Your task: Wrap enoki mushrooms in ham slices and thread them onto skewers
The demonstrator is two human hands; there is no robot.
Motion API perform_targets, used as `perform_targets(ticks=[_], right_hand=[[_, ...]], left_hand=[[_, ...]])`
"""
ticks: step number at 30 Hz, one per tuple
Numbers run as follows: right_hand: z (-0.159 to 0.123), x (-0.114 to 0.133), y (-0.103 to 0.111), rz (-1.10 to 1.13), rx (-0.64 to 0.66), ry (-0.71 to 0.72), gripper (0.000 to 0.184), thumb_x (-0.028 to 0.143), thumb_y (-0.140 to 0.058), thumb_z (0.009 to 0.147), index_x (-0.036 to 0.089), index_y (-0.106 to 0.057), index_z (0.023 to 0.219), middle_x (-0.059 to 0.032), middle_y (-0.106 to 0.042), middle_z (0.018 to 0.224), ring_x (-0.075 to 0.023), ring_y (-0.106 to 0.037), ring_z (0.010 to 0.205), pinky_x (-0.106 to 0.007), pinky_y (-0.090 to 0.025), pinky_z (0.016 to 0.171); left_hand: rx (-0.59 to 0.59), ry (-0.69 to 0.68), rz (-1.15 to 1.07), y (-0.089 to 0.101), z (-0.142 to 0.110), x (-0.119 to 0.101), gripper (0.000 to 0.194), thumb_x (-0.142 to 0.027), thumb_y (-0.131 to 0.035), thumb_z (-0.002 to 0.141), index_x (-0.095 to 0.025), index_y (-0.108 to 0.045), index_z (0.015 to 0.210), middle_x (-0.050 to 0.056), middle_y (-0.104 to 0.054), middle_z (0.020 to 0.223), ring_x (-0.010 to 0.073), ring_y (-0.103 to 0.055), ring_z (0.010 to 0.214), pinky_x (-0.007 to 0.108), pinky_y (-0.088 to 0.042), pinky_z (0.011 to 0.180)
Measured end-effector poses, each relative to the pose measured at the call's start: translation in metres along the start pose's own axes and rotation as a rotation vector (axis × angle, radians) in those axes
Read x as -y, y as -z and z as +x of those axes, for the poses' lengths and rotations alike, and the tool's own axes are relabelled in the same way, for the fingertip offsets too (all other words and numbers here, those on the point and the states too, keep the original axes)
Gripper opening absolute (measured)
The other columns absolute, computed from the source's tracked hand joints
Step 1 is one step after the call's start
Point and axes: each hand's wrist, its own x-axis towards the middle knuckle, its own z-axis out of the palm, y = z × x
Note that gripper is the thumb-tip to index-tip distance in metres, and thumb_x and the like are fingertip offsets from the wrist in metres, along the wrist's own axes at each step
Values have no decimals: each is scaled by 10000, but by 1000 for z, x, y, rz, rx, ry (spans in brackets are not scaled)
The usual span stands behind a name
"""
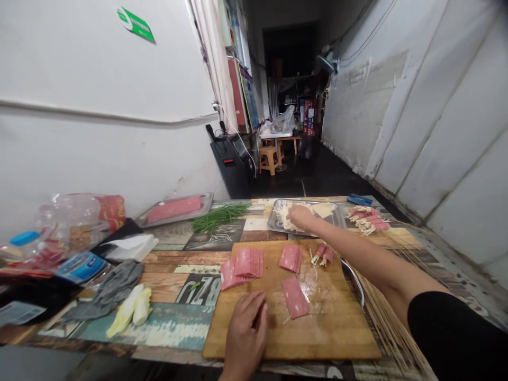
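Note:
My left hand [246, 330] lies flat, fingers out, on the near left part of a wooden cutting board [317, 328]. A pink meat slice [295, 297] lies just right of it. A stack of slices [243, 265] and another slice [290, 257] lie farther back. My right hand [300, 217] reaches into a metal tray [337, 211] and closes on white enoki mushrooms [283, 212]. Two rolled pieces [323, 254] rest at the board's far right.
Finished rolls [367, 218] lie on a tray at the far right. Bamboo skewers [387, 317] run along the table's right edge. Green chives [218, 216], a tray of meat [174, 209], plastic packaging [67, 233], a grey cloth [117, 283] and pale vegetable pieces [133, 309] lie left.

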Motion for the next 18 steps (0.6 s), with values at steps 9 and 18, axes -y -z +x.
perform_targets(ticks=[9, 18], right_hand=[[23, -7, -19, 81, 6, -105, 246, 123, -488, 866, 116, -678, 1022, -178, -636, 1085, -247, -541, 1093, -309, -413, 872], [35, -19, -10, 528, -112, -526, 260, 141, -607, 773, 141, -693, 1019, -113, -701, 999, -180, -656, 892, -231, -488, 731]], left_hand=[[-15, -20, -23, -1, 1, -1, 204, -189, -526, 873, -193, -686, 1001, 90, -715, 970, 202, -678, 917, 340, -591, 817], [-31, -9, -37, -1, 1, -2, 194, -184, -526, 877, -193, -687, 986, 84, -711, 960, 188, -673, 908, 325, -589, 815]])
